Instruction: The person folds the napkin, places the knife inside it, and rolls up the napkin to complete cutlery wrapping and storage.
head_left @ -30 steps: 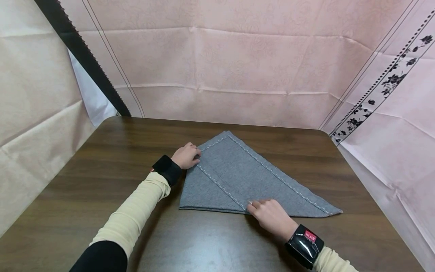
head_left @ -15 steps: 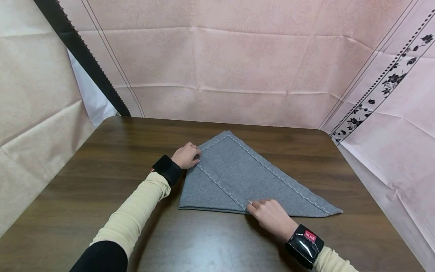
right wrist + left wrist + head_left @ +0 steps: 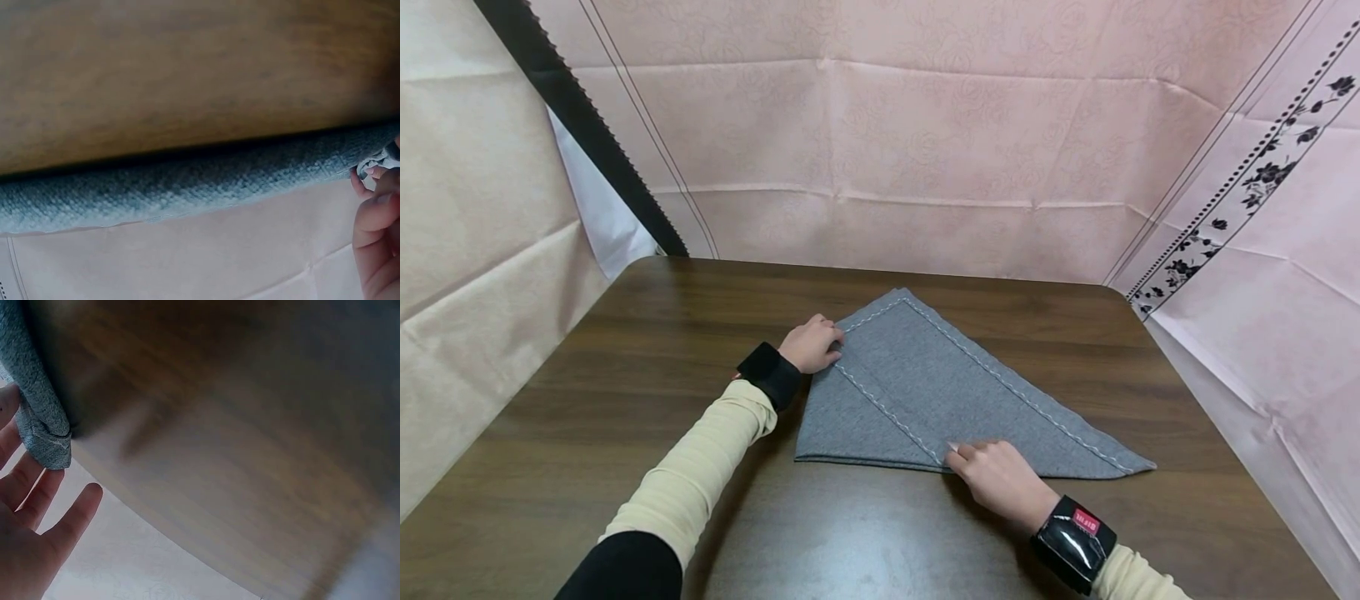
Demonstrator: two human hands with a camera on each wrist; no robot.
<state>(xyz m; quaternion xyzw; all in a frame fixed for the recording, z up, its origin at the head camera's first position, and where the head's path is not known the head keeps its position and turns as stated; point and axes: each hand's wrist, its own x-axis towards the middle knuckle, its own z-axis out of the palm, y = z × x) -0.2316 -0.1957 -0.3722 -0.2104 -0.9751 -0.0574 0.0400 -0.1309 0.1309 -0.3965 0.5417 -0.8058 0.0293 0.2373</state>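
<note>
A grey cloth (image 3: 925, 392) with white stitching lies folded into a triangle on a dark wooden table (image 3: 625, 400). My left hand (image 3: 831, 346) is at the cloth's left edge, where a stitched fold begins, and its thumb and forefinger pinch the fabric. In the left wrist view the cloth's edge (image 3: 37, 406) sits against the left hand (image 3: 25, 456), whose other fingers spread loosely. My right hand (image 3: 961, 454) is at the near edge and pinches the lower end of the same fold. The right wrist view shows curled fingertips (image 3: 375, 187) at the cloth's stitched corner (image 3: 187, 181).
Pink and beige sheets (image 3: 925, 142) hang close around the table on three sides. The tabletop's back edge and rounded corners are in view. Bare wood (image 3: 865, 542) lies in front of the cloth and to its left.
</note>
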